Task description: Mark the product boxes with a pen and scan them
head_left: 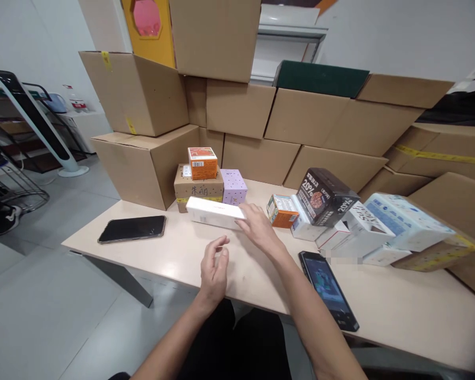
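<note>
A long white box (214, 213) is in the middle of the table, its right end gripped by my right hand (258, 228). Whether the box rests on the table or hangs just above it, I cannot tell. Nearer to me, my left hand (215, 268) is empty, with loosely bent fingers and the thumb apart. Behind the white box stand a brown dotted box (200, 184) with handwriting, an orange box (203, 164) on top of it, and a lilac box (234, 186) to its right. Another orange box (284, 212) stands to the right of my right hand.
A black phone (133, 229) lies at the left, and a device with a lit screen (328, 287) at the right. A dark box (325, 196) tops several small boxes on the right. Large cardboard cartons (257, 158) wall the table's back. A tower fan (43, 124) stands left.
</note>
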### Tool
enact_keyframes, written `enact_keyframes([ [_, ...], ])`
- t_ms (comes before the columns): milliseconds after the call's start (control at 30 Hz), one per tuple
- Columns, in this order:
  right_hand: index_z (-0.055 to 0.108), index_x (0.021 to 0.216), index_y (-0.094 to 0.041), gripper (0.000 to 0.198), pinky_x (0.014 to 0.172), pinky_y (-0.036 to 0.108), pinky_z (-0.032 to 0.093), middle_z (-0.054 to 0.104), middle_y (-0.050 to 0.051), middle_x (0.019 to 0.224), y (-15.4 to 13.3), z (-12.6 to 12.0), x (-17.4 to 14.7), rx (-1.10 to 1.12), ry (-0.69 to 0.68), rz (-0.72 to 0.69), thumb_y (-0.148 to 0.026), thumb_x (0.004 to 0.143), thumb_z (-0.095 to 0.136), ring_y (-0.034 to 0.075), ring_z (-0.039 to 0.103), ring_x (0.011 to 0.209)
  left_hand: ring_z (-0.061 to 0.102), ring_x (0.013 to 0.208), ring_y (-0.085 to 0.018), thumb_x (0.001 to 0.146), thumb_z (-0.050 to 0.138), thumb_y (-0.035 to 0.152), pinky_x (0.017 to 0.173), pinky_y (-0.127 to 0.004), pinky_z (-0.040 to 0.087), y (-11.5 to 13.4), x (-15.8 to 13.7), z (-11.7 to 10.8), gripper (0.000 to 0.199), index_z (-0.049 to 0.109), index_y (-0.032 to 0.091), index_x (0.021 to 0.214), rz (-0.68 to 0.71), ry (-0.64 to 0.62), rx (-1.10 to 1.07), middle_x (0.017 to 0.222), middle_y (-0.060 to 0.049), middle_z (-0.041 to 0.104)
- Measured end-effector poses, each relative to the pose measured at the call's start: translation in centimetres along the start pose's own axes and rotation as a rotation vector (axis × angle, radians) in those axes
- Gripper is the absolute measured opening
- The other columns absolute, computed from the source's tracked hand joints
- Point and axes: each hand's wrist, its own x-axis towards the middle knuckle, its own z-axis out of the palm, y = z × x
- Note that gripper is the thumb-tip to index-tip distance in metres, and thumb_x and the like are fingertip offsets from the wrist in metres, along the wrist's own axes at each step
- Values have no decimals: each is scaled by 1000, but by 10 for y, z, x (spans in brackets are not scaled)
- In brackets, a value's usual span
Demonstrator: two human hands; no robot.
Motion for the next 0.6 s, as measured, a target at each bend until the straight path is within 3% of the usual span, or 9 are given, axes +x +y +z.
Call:
enact_keyframes([
  [133,61,122,-20,33,85,32,48,65,9,118,14,-16,-42,246,111,108,-39,96,51,21,60,105,57,113,-23,95,56,33,98,-36,44,-1,3,-3,24,63,24,116,80,273,-45,119,-7,61],
  [267,64,122,-17,45,75,31,51,70,8,109,30,-18,-75,441,145,218,-51,94,51,21,65,92,53,121,-24,90,62,32,104,-38,39,1,17,-8,31,60,24,120,102,357,28,124,-7,57],
  [367,67,120,-17,49,73,31,51,71,9,108,36,-14,-86,532,146,266,-54,90,55,20,64,88,50,127,-25,91,60,34,108,-40,37,1,32,-16,33,61,24,122,38,324,102,131,-9,54],
  [500,71,114,-20,45,77,32,51,70,8,108,38,-7,-90,608,154,307,-54,86,62,19,63,90,54,126,-26,90,60,40,106,-41,43,-2,43,-25,40,60,22,126,-169,84,19,132,-10,59],
  [600,67,120,-21,50,75,32,52,68,9,113,40,-1,-90,622,232,374,-54,82,65,20,63,88,57,126,-27,87,64,40,108,-44,43,-5,42,-27,48,57,21,131,-234,-7,-52,132,-11,62],
])
